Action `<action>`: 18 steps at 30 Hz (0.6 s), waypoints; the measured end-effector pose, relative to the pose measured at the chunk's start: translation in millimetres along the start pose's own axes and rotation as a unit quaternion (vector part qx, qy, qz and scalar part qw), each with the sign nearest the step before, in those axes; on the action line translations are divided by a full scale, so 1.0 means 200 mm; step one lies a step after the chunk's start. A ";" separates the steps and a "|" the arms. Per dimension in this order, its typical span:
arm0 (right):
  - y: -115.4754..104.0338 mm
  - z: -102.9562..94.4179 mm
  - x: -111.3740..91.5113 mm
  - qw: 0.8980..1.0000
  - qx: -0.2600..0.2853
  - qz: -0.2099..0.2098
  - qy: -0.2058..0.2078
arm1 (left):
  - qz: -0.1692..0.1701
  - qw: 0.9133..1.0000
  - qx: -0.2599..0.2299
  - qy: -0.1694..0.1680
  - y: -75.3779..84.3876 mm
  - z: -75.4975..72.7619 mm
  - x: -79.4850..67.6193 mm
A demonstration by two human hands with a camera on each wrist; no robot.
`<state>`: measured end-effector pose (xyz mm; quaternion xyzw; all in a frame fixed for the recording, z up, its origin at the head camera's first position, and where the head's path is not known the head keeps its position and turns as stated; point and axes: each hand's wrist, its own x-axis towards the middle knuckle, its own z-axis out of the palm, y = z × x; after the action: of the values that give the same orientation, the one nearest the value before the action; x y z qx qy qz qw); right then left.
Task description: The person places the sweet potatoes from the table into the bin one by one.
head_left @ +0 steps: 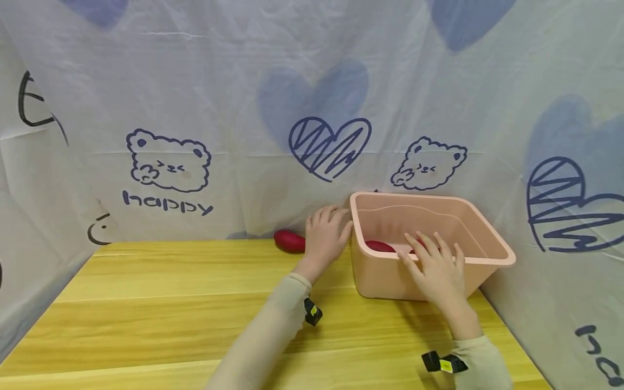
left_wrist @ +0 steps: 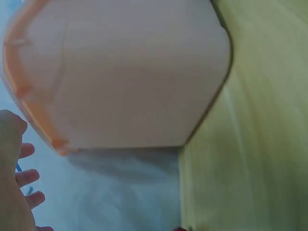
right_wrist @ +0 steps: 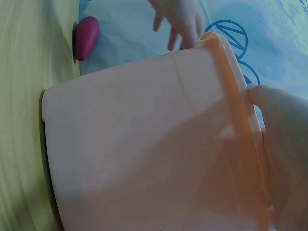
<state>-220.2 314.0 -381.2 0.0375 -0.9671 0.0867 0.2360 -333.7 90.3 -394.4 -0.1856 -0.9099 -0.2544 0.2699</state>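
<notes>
A pink plastic bin [head_left: 404, 279] stands at the right of the wooden table, against the back sheet. My left hand [head_left: 325, 235] is at the bin's left rim, fingers loosely spread, holding nothing; whether the thumb touches the rim I cannot tell. Over the front rim reaches my right hand [head_left: 439, 271], its fingers spread above the bin's inside. Inside the bin lies a smooth dark red oblong thing [head_left: 379, 246], with another bit of red partly hidden by the right fingers. A similar dark red oblong thing [right_wrist: 87, 38] rests on the table, left of the bin, near the back edge.
The wooden table [head_left: 161, 309] extends widely to the left. A white sheet [head_left: 244, 97] with blue hearts and bears hangs right behind the table and along its sides. Each forearm wears a small black wrist device [head_left: 312, 311].
</notes>
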 end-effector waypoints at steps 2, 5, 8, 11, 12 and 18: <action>0.00 0.00 0.00 1.000 0.001 0.000 0.000 | -0.002 1.000 0.007 -0.004 -0.04 0.01 -0.01; 0.00 0.00 0.00 1.000 0.004 -0.001 0.000 | -0.012 1.000 0.018 -0.018 -0.10 0.02 -0.04; 0.00 0.00 0.00 1.000 0.004 -0.002 0.001 | -0.028 0.999 0.022 -0.036 -0.15 0.03 -0.06; 0.00 0.00 0.00 1.000 0.003 -0.003 0.002 | -0.043 0.998 0.021 -0.051 -0.20 0.03 -0.07; 0.00 0.00 0.00 1.000 0.003 -0.002 0.002 | -0.046 0.997 0.018 -0.054 -0.21 0.04 -0.08; 0.00 0.00 0.00 1.000 0.001 -0.001 0.001 | -0.069 0.995 0.026 -0.071 -0.29 0.06 -0.09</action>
<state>-219.1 313.8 -381.1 0.0387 -0.9668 0.0879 0.2367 -351.8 47.3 -434.1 -0.1331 -0.9437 -0.2351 0.1908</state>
